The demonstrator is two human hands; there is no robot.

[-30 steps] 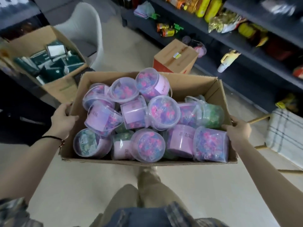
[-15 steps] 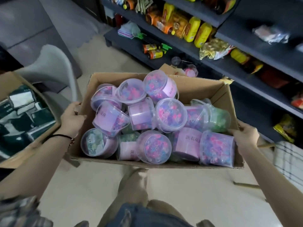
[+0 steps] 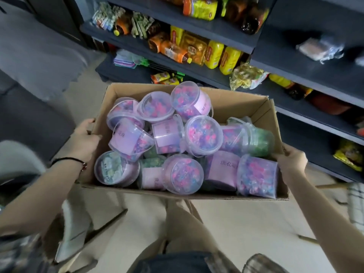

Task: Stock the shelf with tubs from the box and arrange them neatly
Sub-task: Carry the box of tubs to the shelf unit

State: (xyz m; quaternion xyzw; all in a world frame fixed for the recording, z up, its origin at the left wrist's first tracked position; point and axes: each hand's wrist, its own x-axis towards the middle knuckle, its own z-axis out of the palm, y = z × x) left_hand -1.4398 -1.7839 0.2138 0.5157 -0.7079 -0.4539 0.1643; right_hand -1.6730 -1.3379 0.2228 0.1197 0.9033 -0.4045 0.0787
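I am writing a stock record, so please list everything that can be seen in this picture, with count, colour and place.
box: one, brown cardboard, open, held above the floor in front of the shelves
tubs: at least twelve, clear with purple-pink or green contents, piled inside the box
shelves: several levels, dark grey, behind the box
yellow packets: several, yellow, on a middle level
orange packets: several, orange, left of the yellow packets
foil bag: one, gold, on the shelf just behind the box
checked cloth: one, white and grey, right edge
wristband: one, black, left wrist
left hand: grips the box's left side
right hand: grips the box's right side
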